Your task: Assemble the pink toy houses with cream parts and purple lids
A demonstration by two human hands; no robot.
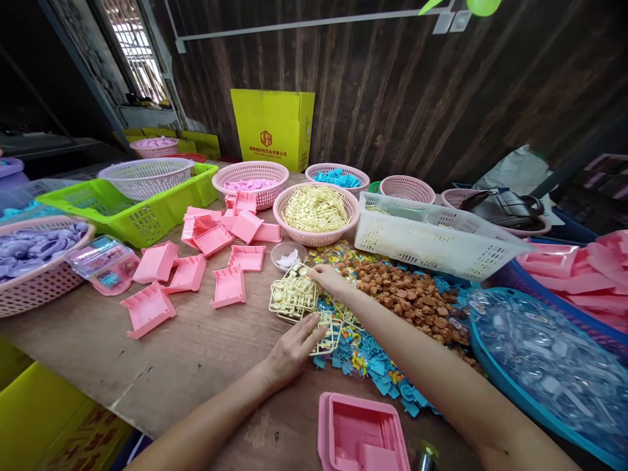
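Cream plastic part frames (293, 293) lie in a small pile on the wooden table, with small moulded pieces still on them. My right hand (333, 280) pinches the upper right edge of this pile between thumb and fingers. Lower down, my left hand (293, 352) rests with its fingers stretched out, their tips touching another cream frame (330, 332). Beside the frames spread loose blue pieces (377, 366) and a heap of small brown pieces (412, 297). A pink plastic case (326, 428) lies open in front of me, near the table edge.
Pink box-shaped parts (229, 286) are scattered on the left. Behind stand a pink basket (316, 235) of cream frames, a white crate (432, 245) and a green crate (142, 219). A blue tub (478, 340) of clear plastic parts is at right. A yellow carton (272, 127) stands behind.
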